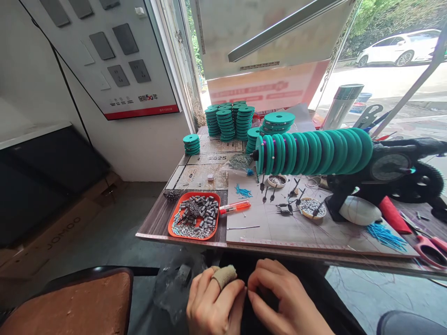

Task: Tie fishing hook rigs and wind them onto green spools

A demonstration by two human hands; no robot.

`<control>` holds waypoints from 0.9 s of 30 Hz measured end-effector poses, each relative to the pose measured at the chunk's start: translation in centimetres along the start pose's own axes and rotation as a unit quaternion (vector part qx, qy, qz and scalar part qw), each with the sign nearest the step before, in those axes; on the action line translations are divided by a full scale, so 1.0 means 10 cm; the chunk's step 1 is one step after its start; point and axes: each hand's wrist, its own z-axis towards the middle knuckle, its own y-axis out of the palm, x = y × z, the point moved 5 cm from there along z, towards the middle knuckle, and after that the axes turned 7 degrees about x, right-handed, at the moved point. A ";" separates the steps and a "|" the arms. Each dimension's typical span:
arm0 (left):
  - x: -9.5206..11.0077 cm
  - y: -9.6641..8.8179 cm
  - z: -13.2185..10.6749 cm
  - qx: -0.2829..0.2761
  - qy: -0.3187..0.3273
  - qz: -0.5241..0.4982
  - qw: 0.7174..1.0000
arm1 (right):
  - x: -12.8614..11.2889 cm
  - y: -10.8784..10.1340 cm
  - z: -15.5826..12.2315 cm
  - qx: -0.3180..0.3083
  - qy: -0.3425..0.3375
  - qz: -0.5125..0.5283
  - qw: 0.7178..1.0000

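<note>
Below the table's front edge, my left hand (217, 302) and my right hand (279, 298) are close together over my dark clothing. A beige wrap covers one finger of the left hand. On both hands thumb and forefinger are pinched, their tips almost meeting; anything between them is too small to make out. On the table nearest to them sits an orange tray (170, 228) of dark cylindrical weights (200, 209) and small metal pieces. To its right lies a red-orange pen-like tool (235, 206).
A row of green spools (314, 151) is mounted on a black winding machine (387, 167); fine lines hang from it with dark pieces. Stacked green spools (226, 123) stand behind. Blue strips (386, 236), a bowl of grey beads (312, 207) and pink-handled scissors (431, 249) lie right. A brown stool (77, 302) stands left.
</note>
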 end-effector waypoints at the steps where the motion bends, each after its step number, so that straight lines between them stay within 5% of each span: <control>1: 0.00 0.00 -0.01 -0.003 -0.001 0.000 1.000 | 0.00 0.00 0.00 -0.001 0.003 0.000 1.000; 27: 0.03 -0.01 0.06 0.007 0.008 0.016 1.000 | -0.03 -0.02 0.03 0.024 -0.005 -0.001 1.000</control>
